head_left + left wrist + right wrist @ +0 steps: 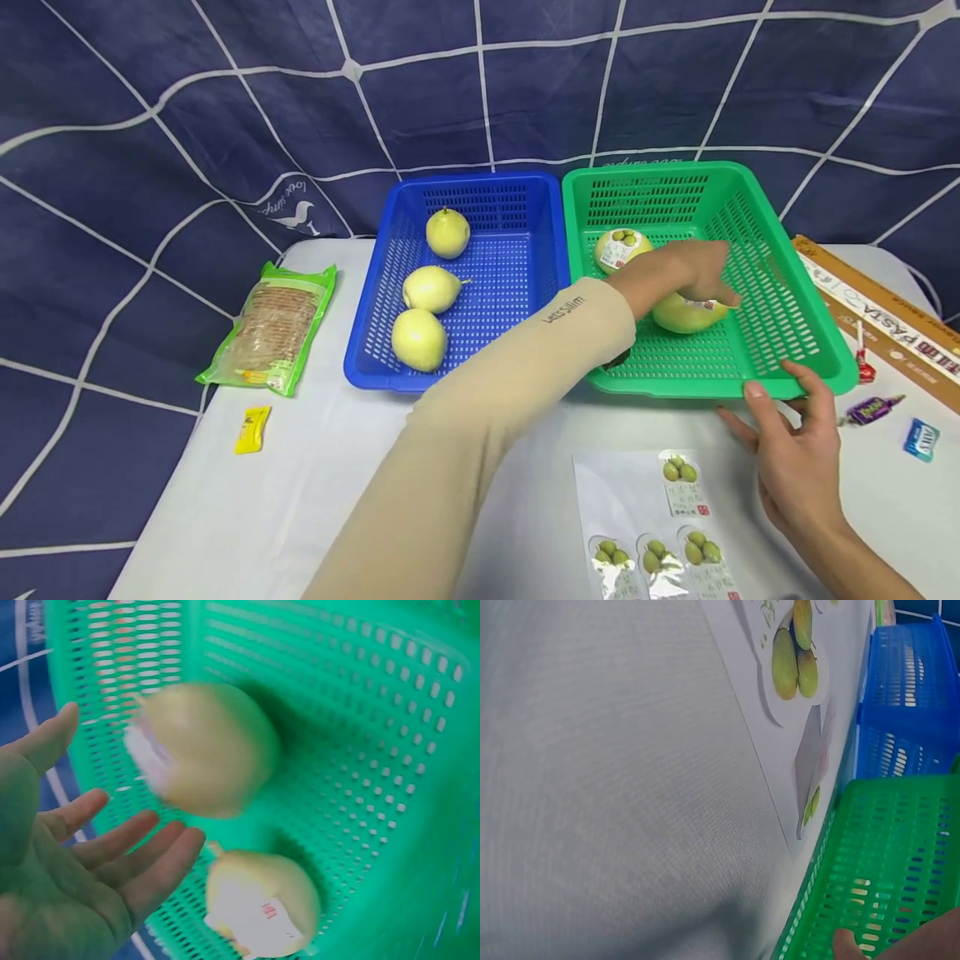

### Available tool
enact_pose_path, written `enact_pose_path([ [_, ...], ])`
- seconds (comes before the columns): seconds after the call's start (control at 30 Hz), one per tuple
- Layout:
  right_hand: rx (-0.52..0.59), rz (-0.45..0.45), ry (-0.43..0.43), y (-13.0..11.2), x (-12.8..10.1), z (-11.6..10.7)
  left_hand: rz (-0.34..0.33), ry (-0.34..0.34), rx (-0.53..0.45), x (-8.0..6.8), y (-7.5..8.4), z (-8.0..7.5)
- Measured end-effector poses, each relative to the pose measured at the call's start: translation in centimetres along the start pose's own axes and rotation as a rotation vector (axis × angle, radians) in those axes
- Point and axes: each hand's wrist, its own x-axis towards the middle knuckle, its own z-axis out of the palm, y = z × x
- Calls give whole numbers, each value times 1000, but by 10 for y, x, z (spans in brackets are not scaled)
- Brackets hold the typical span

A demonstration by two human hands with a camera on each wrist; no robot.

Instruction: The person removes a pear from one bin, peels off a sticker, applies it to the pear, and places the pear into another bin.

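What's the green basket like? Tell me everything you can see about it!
The green basket looks plastic and boxy, with slotted sides, a holey floor and a solid rim. It sits upright and open-topped on the white table, beside the blue basket. Two labelled pears lie inside, and the right hand touches its near rim.

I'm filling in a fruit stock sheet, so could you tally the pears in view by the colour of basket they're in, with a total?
Blue basket: 3 pears
Green basket: 2 pears, both with labels on them
Total: 5 pears in view
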Motion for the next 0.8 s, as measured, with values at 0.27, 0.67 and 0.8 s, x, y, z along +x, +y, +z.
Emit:
enact_pose_path([
  [0.27,-8,-7,-5,1,-1,0,164,170,-177,-40,-28,-18],
  [0.67,-19,-7,-1,1,-1,-1,231,420,-447,-113,-113,8],
  [0.8,-26,-17,0,0,-2,-1,199,508,-531,-139,-140,35],
])
